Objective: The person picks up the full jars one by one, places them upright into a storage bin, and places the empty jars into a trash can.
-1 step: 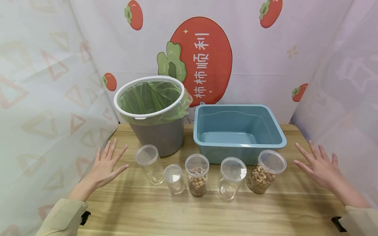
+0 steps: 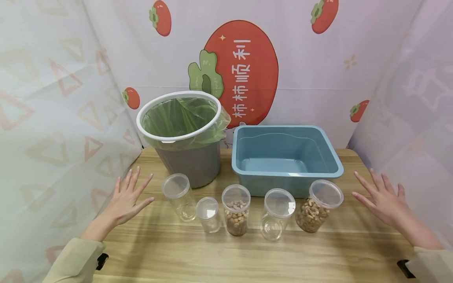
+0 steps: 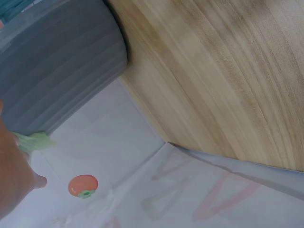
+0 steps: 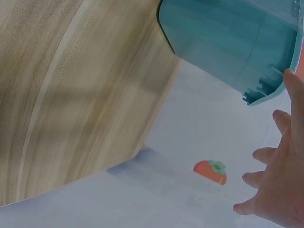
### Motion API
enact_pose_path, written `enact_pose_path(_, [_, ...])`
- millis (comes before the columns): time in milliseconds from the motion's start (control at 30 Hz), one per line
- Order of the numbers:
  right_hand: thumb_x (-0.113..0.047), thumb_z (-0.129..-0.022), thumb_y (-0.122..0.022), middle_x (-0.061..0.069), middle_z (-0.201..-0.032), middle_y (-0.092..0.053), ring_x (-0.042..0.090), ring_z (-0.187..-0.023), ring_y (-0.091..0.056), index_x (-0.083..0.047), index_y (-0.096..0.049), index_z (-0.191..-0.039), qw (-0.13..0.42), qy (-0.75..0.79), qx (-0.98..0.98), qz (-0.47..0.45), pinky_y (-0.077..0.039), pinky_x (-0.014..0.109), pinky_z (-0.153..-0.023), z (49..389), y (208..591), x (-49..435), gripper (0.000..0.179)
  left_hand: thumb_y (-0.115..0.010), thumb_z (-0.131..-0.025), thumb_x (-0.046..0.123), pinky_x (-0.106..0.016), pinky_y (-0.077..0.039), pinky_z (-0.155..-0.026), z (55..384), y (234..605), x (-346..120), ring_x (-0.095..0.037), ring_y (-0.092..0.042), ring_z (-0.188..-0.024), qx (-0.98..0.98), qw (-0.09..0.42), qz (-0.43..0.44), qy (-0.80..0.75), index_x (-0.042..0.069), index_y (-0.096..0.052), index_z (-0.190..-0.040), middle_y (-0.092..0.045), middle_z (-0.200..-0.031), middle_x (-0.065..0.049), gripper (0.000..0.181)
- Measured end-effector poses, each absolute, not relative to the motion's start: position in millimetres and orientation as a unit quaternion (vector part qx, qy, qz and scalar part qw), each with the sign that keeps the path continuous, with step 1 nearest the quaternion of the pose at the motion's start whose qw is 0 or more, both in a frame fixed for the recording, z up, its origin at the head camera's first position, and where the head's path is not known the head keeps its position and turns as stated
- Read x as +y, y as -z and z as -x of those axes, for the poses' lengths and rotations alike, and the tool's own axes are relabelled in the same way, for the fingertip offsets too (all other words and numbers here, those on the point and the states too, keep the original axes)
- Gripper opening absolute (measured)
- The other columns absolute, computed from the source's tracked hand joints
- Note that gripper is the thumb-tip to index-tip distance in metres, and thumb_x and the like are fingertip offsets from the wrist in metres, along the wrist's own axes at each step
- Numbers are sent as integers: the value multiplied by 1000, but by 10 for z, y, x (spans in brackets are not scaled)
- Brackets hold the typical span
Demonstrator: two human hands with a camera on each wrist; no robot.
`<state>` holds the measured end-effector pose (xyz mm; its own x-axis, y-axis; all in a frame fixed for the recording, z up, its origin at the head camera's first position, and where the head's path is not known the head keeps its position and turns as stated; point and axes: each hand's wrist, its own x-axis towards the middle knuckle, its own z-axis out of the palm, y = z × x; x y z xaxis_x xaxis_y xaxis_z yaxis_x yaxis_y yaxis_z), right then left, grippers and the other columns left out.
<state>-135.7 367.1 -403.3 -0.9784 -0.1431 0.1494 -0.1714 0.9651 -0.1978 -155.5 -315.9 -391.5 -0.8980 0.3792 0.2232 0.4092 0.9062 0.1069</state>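
Observation:
My left hand (image 2: 124, 199) is held over the left side of the wooden table with its fingers spread, touching nothing. Nearest to it stands a tall lidded clear jar (image 2: 184, 204). On the right, my other hand (image 2: 385, 201) is likewise spread and holds nothing; closest is a jar of cashews (image 2: 312, 214) with a translucent lid, leaning in this view. Between these are a small clear jar (image 2: 209, 218), a jar of nuts (image 2: 236, 220) and a clear jar (image 2: 275, 220), all lidded. In the right wrist view, the right hand (image 4: 280, 175) overlaps the blue basin's edge.
A grey bin (image 2: 191, 165) with a white rim and green bag liner stands at the back left. Beside it sits a blue rectangular basin (image 2: 286, 179), its inside bare. Printed cloth (image 2: 304, 90) hangs behind and along both sides of the wooden table (image 2: 226, 259).

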Motion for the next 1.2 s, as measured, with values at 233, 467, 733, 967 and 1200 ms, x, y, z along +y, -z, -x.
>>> enact_pose_path(233, [-42, -91, -40, 21, -145, 7, 48, -127, 7, -31, -1, -142, 69, -105, -988, -87, 9, 69, -89, 1385, 3993, 3648, 65, -45, -87, 46, -56, 11, -99, 1548, 3924, -3131, -32, 12, -132, -971, 101, 204, 73, 22, -14, -142, 12, -147, -12, 67])
enact_pose_path(467, [-39, -91, -43, 20, -145, 5, 50, -126, 1, -31, -4, -142, 79, -111, -986, -98, 9, 68, -89, 1409, 3934, 3619, 65, -46, -86, 46, -55, 12, -99, 1534, 3877, -3099, -32, 11, -132, -970, 107, 206, 71, 21, -15, -142, 11, -147, -11, 68])
enact_pose_path(733, [-38, -91, -42, 17, -146, 6, 47, -128, 0, -28, -5, -143, 91, -103, -983, -124, 9, 66, -92, 1464, 3862, 3594, 64, -51, -84, 45, -54, 12, -100, 1497, 3814, -3027, -29, 11, -133, -966, 114, 219, 75, 25, -17, -142, 6, -147, -12, 70])
enact_pose_path(967, [-33, -90, -48, 20, -146, -4, 42, -130, -6, -24, -14, -142, 113, -126, -972, -161, 5, 62, -97, 1549, 3780, 3556, 63, -51, -83, 47, -55, 6, -101, 1494, 3745, -2962, -31, 4, -134, -953, 145, 256, 74, 25, -22, -140, -9, -146, -15, 68])
enact_pose_path(1200, [-22, -85, -58, 27, -140, -19, 46, -126, -17, -16, -32, -138, 153, -182, -948, -210, -10, 58, -99, 1663, 3738, 3499, 59, -45, -83, 56, -53, 1, -103, 1492, 3603, -2826, -35, -7, -133, -926, 204, 302, 97, 17, -35, -135, -19, -143, -18, 66])
